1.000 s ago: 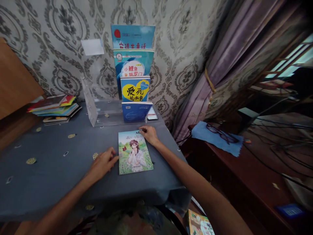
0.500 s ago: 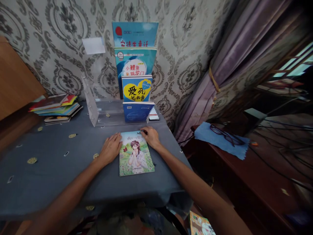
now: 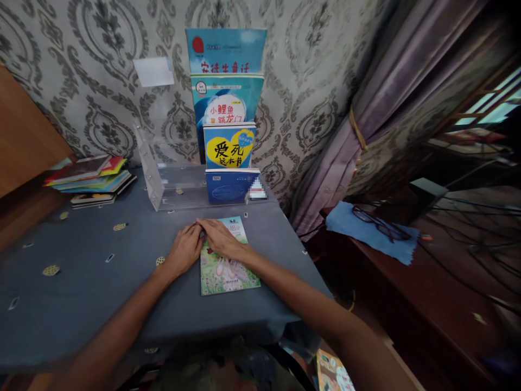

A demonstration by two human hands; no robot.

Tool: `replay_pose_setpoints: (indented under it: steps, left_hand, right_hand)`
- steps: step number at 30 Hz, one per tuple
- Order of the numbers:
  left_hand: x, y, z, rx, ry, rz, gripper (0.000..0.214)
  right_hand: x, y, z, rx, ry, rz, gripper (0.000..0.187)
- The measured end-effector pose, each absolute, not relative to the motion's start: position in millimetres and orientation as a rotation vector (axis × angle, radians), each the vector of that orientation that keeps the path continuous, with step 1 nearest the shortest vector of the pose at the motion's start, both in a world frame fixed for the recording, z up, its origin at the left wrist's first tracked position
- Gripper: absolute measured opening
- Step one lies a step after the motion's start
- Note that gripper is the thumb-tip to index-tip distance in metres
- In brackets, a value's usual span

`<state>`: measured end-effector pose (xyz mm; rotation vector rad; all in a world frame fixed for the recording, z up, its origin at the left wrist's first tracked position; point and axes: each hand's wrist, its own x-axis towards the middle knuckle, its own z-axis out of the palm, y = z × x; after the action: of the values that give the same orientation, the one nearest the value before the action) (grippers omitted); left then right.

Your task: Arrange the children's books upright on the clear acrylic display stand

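A thin book with a girl on its green cover (image 3: pixel 230 271) lies flat on the grey-blue tablecloth (image 3: pixel 101 282). My right hand (image 3: pixel 220 238) lies flat across the book's upper left part, fingers stretched out toward its top left corner. My left hand (image 3: pixel 185 252) rests on the cloth against the book's left edge, fingers together and touching the right hand's fingertips. Neither hand has lifted the book.
A clear tiered stand (image 3: pixel 163 179) behind the book holds several blue books (image 3: pixel 228 146) stepped up the wall. A stack of books (image 3: pixel 91 179) lies far left. A dark side table with a blue cloth and glasses (image 3: pixel 372 225) stands right, cables beyond.
My right hand slid from the book's top right corner leftward across the cover. My left hand moved up along the left edge to meet it.
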<state>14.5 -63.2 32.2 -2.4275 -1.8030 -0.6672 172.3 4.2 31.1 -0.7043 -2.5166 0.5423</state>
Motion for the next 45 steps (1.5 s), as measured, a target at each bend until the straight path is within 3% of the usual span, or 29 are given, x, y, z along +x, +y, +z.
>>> replay_pose_setpoints:
  steps: [19, 32, 45]
  left_hand:
    - [10.7, -64.2, 25.6, -2.442, -1.891, -0.612, 0.039]
    - [9.9, -63.5, 27.2, -2.432, -1.895, -0.534, 0.039]
    - [7.7, -62.3, 26.7, -2.464, -1.848, -0.615, 0.037]
  right_hand:
    - [246.5, 11.6, 34.9, -1.149, -2.454, 0.385, 0.056]
    - [276.1, 27.6, 21.4, -1.005, -2.263, 0.591, 0.053]
    - [321.0, -45.2, 37.9, -0.843, -2.34, 0.712, 0.047]
